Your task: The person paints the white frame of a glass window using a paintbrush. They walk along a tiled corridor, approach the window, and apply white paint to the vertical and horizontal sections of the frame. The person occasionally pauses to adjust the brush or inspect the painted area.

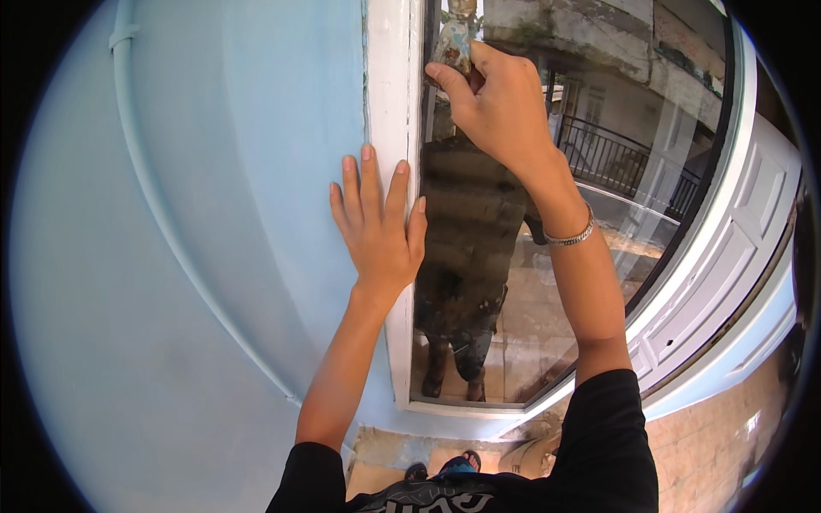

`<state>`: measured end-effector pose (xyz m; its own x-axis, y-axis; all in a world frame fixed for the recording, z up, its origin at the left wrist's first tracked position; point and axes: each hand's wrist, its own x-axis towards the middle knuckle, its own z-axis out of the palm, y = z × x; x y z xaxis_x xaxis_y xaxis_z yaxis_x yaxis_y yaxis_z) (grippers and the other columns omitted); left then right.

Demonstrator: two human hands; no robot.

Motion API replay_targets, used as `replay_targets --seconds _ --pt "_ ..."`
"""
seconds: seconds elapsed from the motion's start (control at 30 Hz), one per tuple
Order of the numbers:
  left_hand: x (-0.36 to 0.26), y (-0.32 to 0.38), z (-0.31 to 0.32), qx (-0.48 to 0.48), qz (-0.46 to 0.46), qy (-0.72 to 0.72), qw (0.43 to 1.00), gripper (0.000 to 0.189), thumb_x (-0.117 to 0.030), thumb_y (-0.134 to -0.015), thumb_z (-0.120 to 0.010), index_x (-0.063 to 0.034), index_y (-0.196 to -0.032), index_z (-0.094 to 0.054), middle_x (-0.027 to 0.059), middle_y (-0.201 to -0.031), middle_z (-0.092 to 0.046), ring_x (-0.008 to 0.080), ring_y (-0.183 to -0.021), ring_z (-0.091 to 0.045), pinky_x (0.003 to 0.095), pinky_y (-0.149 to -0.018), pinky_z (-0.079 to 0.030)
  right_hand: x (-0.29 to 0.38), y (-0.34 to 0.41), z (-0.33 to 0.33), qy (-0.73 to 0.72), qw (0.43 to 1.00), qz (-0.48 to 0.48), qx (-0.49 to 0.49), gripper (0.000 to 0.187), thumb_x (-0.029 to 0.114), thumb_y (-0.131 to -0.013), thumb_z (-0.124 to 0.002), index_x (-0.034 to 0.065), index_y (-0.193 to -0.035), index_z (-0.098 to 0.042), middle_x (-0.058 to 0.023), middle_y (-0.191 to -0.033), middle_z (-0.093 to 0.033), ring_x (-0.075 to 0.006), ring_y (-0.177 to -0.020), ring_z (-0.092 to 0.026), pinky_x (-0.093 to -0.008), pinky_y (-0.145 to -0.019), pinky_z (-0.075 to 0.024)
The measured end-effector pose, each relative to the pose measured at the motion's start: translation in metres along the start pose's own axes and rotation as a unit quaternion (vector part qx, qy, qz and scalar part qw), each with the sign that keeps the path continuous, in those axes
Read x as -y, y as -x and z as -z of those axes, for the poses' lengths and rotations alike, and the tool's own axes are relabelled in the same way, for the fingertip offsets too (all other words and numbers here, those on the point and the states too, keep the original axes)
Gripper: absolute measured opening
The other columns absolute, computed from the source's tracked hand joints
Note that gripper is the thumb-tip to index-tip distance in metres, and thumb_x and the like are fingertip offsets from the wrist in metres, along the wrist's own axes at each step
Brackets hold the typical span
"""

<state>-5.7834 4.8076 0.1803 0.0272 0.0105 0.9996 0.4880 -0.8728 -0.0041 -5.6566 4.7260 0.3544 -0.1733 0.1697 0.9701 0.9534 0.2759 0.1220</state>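
My left hand [383, 224] lies flat with its fingers apart, across the edge between the light blue wall [288, 160] and the white window frame [391, 83]. Higher up, my right hand [500, 96] pinches a paint-stained tool [457, 48], probably a putty knife or scraper, between thumb and fingers. The tool is in front of the glass pane [468, 211] near the frame's left upright. Its upper end runs towards the picture's top edge, and its working end cannot be made out. The glass reflects a dark figure, a railing and a building.
A painted pipe [173, 237] runs down the blue wall at the left. White panelled woodwork [712, 263] curves along the right. Below are a tiled floor [705, 442], my sandalled feet and a brown object [529, 456] beside the wall's base.
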Motion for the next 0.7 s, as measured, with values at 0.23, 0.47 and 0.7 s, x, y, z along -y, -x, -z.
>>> replay_targets --seconds 0.23,0.47,0.7 --pt "-0.0015 -0.0006 -0.0005 -0.005 -0.001 -0.006 1.0 0.05 -0.021 -0.1 -0.06 -0.0062 -0.146 -0.05 0.025 -0.164 -0.031 0.0442 -0.154 -0.022 0.0631 -0.121 -0.013 -0.0002 -0.0019 -0.002 -0.059 0.997 -0.029 -0.044 0.025 0.017 -0.09 -0.075 -0.0013 -0.078 -0.062 -0.0185 -0.054 -0.055 -0.0383 -0.049 -0.056 -0.0426 -0.049 -0.045" --pt "0.0003 0.0006 -0.0017 -0.005 -0.005 -0.004 1.0 0.05 -0.021 -0.1 -0.06 -0.0063 -0.147 -0.05 0.0247 -0.165 -0.03 0.0437 -0.154 -0.021 0.0629 -0.121 -0.012 -0.002 -0.0054 -0.0038 -0.007 1.0 0.01 -0.027 0.024 0.021 -0.093 -0.076 -0.0011 -0.084 -0.07 -0.0085 -0.052 -0.056 -0.0185 -0.042 -0.047 -0.0331 -0.047 -0.0388" --pt "0.0012 -0.0011 -0.002 -0.003 0.008 -0.009 1.0 0.057 -0.024 -0.097 -0.064 -0.0126 -0.151 -0.05 0.0251 -0.163 -0.034 0.047 -0.151 -0.029 0.0674 -0.116 -0.021 -0.0022 -0.0066 -0.0041 -0.008 1.0 0.013 -0.019 0.022 0.02 -0.092 -0.076 -0.0003 -0.087 -0.072 -0.0094 -0.052 -0.055 -0.0193 -0.044 -0.047 -0.0351 -0.048 -0.0381"
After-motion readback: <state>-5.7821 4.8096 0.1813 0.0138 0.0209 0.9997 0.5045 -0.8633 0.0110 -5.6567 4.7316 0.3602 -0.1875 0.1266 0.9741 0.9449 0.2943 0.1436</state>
